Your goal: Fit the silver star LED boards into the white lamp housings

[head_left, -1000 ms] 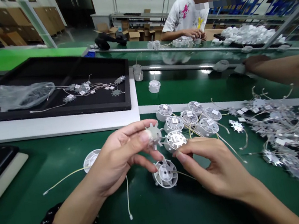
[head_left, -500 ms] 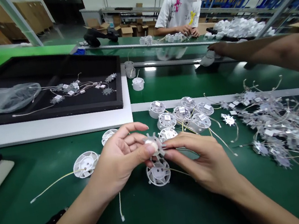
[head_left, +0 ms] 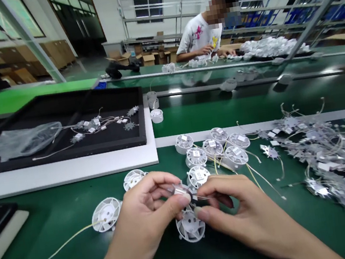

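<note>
Star-shaped part (head_left: 179,190) turning label-up since earlier frame; left hand (head_left: 151,215) pinching it above fan wheel (head_left: 192,231), right hand's (head_left: 239,199) grip unclear.

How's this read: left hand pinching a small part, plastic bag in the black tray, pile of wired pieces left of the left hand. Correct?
Wrong side: the pile of wired pieces is to the right of the right hand, as the head view shows. The rest holds: left hand pinching a small part, plastic bag in the black tray.
</note>
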Tool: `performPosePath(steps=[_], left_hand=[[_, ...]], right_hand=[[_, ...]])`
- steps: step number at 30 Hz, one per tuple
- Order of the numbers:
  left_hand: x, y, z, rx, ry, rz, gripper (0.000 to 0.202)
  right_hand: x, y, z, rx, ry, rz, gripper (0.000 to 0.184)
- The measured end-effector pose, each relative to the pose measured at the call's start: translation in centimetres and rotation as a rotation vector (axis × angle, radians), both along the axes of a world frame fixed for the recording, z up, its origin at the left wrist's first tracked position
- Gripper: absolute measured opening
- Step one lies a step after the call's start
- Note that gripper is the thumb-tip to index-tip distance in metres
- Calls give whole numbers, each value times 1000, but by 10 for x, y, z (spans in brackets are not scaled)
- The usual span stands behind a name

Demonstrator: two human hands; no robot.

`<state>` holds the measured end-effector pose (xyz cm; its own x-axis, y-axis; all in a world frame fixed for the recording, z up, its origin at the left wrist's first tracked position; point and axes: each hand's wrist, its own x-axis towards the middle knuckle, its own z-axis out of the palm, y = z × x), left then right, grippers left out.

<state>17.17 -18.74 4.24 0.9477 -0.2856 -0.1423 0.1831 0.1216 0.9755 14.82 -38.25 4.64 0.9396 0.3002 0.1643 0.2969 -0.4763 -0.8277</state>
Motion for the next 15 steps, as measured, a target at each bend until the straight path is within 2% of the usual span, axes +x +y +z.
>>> performPosePath(steps=[4,10,15], left_hand=[[-3,-2,-6,49,43,33,24],[-4,4,-19,161,-9,15,32],[-9,0,-5,159,3,24,30]], right_hand=[[2,1,-5,19,-78,-45,22],[6,0,-7,62,-35,-123,15],[5,-2,-5,45,-53,-81,19]])
